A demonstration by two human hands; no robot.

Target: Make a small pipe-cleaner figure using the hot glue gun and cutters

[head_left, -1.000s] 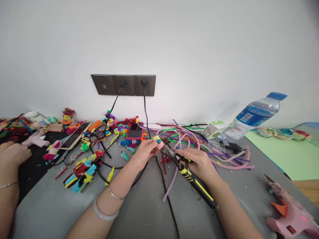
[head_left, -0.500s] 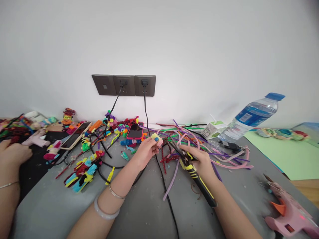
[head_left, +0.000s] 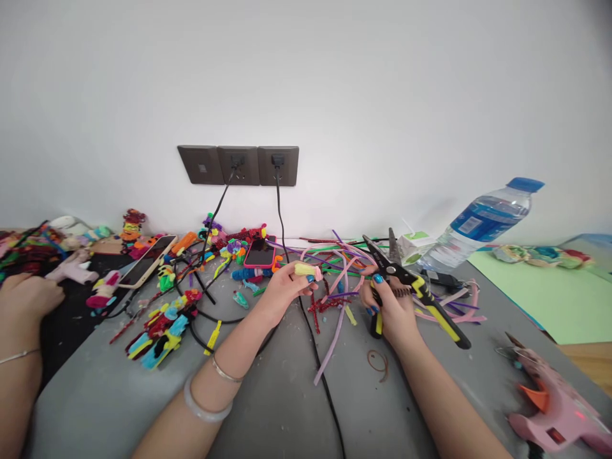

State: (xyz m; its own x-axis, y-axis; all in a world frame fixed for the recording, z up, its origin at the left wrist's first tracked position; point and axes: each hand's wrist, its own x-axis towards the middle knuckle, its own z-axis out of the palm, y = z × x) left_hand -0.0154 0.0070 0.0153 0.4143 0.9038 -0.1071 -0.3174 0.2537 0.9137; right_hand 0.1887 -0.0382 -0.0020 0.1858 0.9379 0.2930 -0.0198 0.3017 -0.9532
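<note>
Between the thumb and fingers of my left hand (head_left: 283, 290) is a small yellow and pink pipe-cleaner piece (head_left: 305, 271). My right hand (head_left: 392, 309) grips black and yellow scissors (head_left: 406, 278), whose blades stand apart and point up and away. A short yellow-green snippet (head_left: 350, 315) lies on the table between my hands. Behind them spreads a loose pile of pink, purple and green pipe cleaners (head_left: 342, 264). Dark red glittery pieces (head_left: 325, 307) lie just in front of that pile.
Finished pipe-cleaner figures (head_left: 160, 331) and phones (head_left: 259, 252) lie to the left, near another person's hand (head_left: 31, 296). A black cable (head_left: 313, 344) crosses the grey table. A water bottle (head_left: 492, 220), a drink carton (head_left: 415, 247) and a pink glue gun (head_left: 557, 408) are at right.
The scissors have turned, and their blades have opened and swung away from the left hand. The yellow piece has tilted flatter in my left fingers. A yellow-green snippet now shows on the table.
</note>
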